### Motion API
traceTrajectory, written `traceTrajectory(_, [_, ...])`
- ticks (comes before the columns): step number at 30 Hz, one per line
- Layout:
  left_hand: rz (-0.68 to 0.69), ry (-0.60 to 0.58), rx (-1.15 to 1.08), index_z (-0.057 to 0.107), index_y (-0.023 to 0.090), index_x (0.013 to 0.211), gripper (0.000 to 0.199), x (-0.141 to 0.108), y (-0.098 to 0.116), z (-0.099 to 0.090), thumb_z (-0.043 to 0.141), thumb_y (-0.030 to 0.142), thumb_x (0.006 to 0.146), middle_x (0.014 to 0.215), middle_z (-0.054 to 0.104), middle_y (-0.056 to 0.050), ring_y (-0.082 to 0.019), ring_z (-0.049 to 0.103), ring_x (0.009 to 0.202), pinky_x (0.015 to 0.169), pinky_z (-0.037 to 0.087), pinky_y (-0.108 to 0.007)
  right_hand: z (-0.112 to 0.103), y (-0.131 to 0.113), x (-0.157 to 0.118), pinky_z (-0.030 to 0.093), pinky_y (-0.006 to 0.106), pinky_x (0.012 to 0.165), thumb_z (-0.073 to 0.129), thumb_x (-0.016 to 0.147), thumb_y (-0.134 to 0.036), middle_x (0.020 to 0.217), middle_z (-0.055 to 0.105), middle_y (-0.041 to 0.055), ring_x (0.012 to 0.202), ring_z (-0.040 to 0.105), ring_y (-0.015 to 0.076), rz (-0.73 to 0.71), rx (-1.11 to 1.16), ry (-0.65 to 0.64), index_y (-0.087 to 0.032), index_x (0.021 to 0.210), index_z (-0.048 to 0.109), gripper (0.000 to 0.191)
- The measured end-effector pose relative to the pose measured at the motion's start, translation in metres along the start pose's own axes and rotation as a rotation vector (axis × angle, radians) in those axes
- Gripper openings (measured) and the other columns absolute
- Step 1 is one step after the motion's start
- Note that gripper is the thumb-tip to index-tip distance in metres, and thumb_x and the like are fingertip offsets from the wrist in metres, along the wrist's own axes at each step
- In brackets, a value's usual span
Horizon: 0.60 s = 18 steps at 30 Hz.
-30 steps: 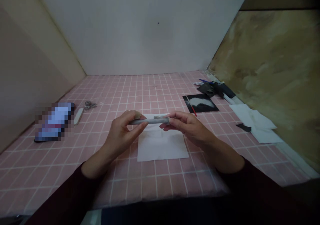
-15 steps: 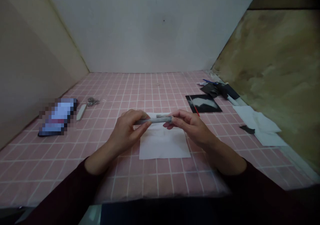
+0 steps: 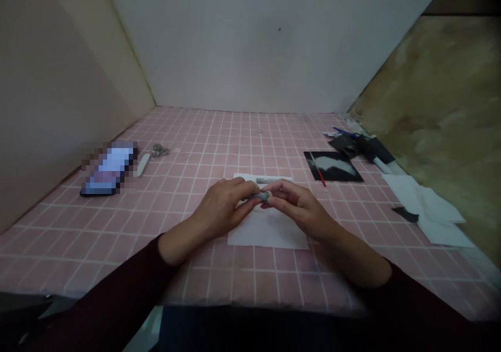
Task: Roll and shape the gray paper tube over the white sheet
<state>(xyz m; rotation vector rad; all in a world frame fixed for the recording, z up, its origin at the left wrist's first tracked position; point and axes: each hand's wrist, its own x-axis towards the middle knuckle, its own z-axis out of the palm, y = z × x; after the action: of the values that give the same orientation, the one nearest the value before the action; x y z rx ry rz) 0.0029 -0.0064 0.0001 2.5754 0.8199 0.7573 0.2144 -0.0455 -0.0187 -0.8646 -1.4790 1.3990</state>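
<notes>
Above a white sheet of paper (image 3: 270, 232), both hands hold one grey rod (image 3: 257, 196) with a pale tan end. My left hand (image 3: 221, 203) is closed around most of its length, hiding much of it. The fingers of my right hand (image 3: 301, 206) pinch the rod at its tan end. Another short grey stick (image 3: 266, 180) lies at the far edge of the paper, just beyond the hands.
At left lie a blurred-out phone (image 3: 111, 169), a pale flat strip (image 3: 144, 165) and a small grey coiled item (image 3: 158, 150). Toward the right are a white-smeared black sheet (image 3: 336, 167), a thin red-ended stick (image 3: 319, 170), dark scraps (image 3: 346, 145) and white papers (image 3: 438, 211).
My left hand has slid along the rod toward my right hand, so less of the rod shows between them. The whole view has shifted slightly left.
</notes>
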Motion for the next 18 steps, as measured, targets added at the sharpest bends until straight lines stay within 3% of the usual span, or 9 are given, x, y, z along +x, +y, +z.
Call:
traceTrajectory(13, [-0.072, -0.017, 0.065, 0.062, 0.018, 0.080, 0.022, -0.0007, 0.0032, -0.0023, 0.057, 0.035, 0.093, 0.072, 0.063, -0.001, -0.014, 0.055, 0.064, 0.063, 0.039, -0.028, 0.0078, 0.0056, -0.0017, 0.058, 0.032, 0.082, 0.067, 0.091, -0.032, 0.092, 0.074, 0.0030, 0.087, 0.071, 0.0149, 0.039, -0.032, 0.019, -0.020, 0.105, 0.062, 0.019])
traceTrajectory(18, [-0.019, -0.015, 0.202, 0.060, 0.018, 0.083, 0.020, -0.0018, 0.0030, 0.0019, 0.055, 0.032, 0.095, 0.075, 0.065, -0.002, -0.016, 0.058, 0.068, 0.066, 0.038, -0.031, 0.0095, 0.0090, -0.0011, 0.058, 0.032, 0.082, 0.069, 0.089, -0.032, 0.094, 0.073, 0.0025, 0.088, 0.072, 0.0149, 0.015, -0.026, 0.045, -0.021, 0.102, 0.062, 0.018])
